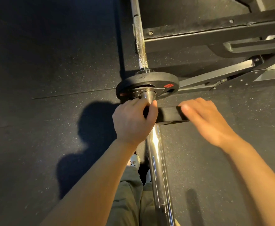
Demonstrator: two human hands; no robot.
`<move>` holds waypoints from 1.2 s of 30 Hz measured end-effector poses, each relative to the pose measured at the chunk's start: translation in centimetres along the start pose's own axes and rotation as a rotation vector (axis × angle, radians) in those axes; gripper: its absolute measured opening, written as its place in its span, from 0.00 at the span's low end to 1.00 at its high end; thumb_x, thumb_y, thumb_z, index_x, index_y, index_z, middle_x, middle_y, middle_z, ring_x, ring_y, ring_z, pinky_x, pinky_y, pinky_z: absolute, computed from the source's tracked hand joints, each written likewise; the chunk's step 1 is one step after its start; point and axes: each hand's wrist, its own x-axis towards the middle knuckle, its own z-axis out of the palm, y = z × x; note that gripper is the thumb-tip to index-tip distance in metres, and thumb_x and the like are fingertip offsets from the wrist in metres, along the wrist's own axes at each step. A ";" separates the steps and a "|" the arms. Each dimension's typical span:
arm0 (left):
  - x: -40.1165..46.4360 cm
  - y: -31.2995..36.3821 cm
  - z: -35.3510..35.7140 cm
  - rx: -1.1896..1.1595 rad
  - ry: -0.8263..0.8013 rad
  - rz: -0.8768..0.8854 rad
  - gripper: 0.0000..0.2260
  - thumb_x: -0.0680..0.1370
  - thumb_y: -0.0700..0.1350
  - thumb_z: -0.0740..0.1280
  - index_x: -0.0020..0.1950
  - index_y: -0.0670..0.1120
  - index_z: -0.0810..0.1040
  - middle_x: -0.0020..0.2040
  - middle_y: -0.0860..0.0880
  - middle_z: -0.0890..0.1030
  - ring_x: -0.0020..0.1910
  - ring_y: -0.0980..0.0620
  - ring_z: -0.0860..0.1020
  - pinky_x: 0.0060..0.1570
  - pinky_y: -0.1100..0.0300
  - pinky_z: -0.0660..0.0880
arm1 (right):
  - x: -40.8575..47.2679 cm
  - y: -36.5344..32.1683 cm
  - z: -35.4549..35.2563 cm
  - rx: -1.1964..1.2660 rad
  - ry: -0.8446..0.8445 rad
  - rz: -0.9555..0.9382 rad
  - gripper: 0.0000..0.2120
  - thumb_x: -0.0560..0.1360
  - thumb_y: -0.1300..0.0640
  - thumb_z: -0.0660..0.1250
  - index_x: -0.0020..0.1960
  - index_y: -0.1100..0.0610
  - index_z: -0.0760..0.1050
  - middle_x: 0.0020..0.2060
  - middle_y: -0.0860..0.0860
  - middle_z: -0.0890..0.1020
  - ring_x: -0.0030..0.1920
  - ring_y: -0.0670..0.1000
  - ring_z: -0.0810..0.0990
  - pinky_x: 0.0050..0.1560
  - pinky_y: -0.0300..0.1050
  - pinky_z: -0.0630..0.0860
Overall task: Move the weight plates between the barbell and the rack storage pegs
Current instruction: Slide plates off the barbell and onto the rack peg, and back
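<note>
Nearest: person's legs in olive trousers (130, 201) and pale shoes (134, 160) on dark speckled rubber floor (43, 128).

Chrome barbell sleeve (158, 168) runs from bottom centre away toward the rack.

Mid-frame: a black weight plate (169, 113), seen edge-on, sits on the sleeve between both hands. Left hand (133, 121) has fingers and thumb curled over the plate's left edge, right at the sleeve, gripping it. Right hand (203, 118) lies on the plate's right edge, fingers wrapped over the far side, thumb on the near face; somewhat motion-blurred, reads as gripping.

Just beyond: second black plate (147, 86) with red label, on the same sleeve, seated near the collar. Small gap between the two plates, not touching.

Further: knurled bar shaft (140, 39) continues to the top edge. Right of it, black rack frame (215, 31) with bolts, and a grey steel brace (215, 74) angling up-right. Storage pegs not identifiable.
</note>
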 end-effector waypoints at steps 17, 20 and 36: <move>-1.8 -7.0 -1.5 -0.455 -0.317 -0.285 0.22 0.81 0.53 0.47 0.49 0.42 0.76 0.40 0.43 0.78 0.42 0.46 0.77 0.44 0.45 0.74 | 3.2 -3.9 6.7 0.206 0.686 0.065 0.15 0.71 0.46 0.49 0.28 0.49 0.59 0.24 0.44 0.65 0.29 0.44 0.65 0.41 0.43 0.60; -0.4 -6.2 -2.7 -0.389 -0.424 -0.298 0.21 0.80 0.52 0.48 0.52 0.44 0.78 0.42 0.46 0.80 0.43 0.54 0.78 0.47 0.51 0.74 | 3.1 -3.9 6.8 0.236 0.705 0.063 0.15 0.72 0.46 0.49 0.28 0.48 0.57 0.23 0.45 0.64 0.29 0.44 0.63 0.40 0.44 0.59; 2.2 0.9 -0.5 0.139 -0.346 0.046 0.19 0.82 0.51 0.51 0.31 0.52 0.66 0.25 0.55 0.64 0.23 0.60 0.64 0.25 0.67 0.54 | 5.3 0.0 4.8 0.829 0.542 0.377 0.12 0.66 0.52 0.61 0.25 0.51 0.71 0.28 0.48 0.71 0.35 0.48 0.67 0.39 0.45 0.63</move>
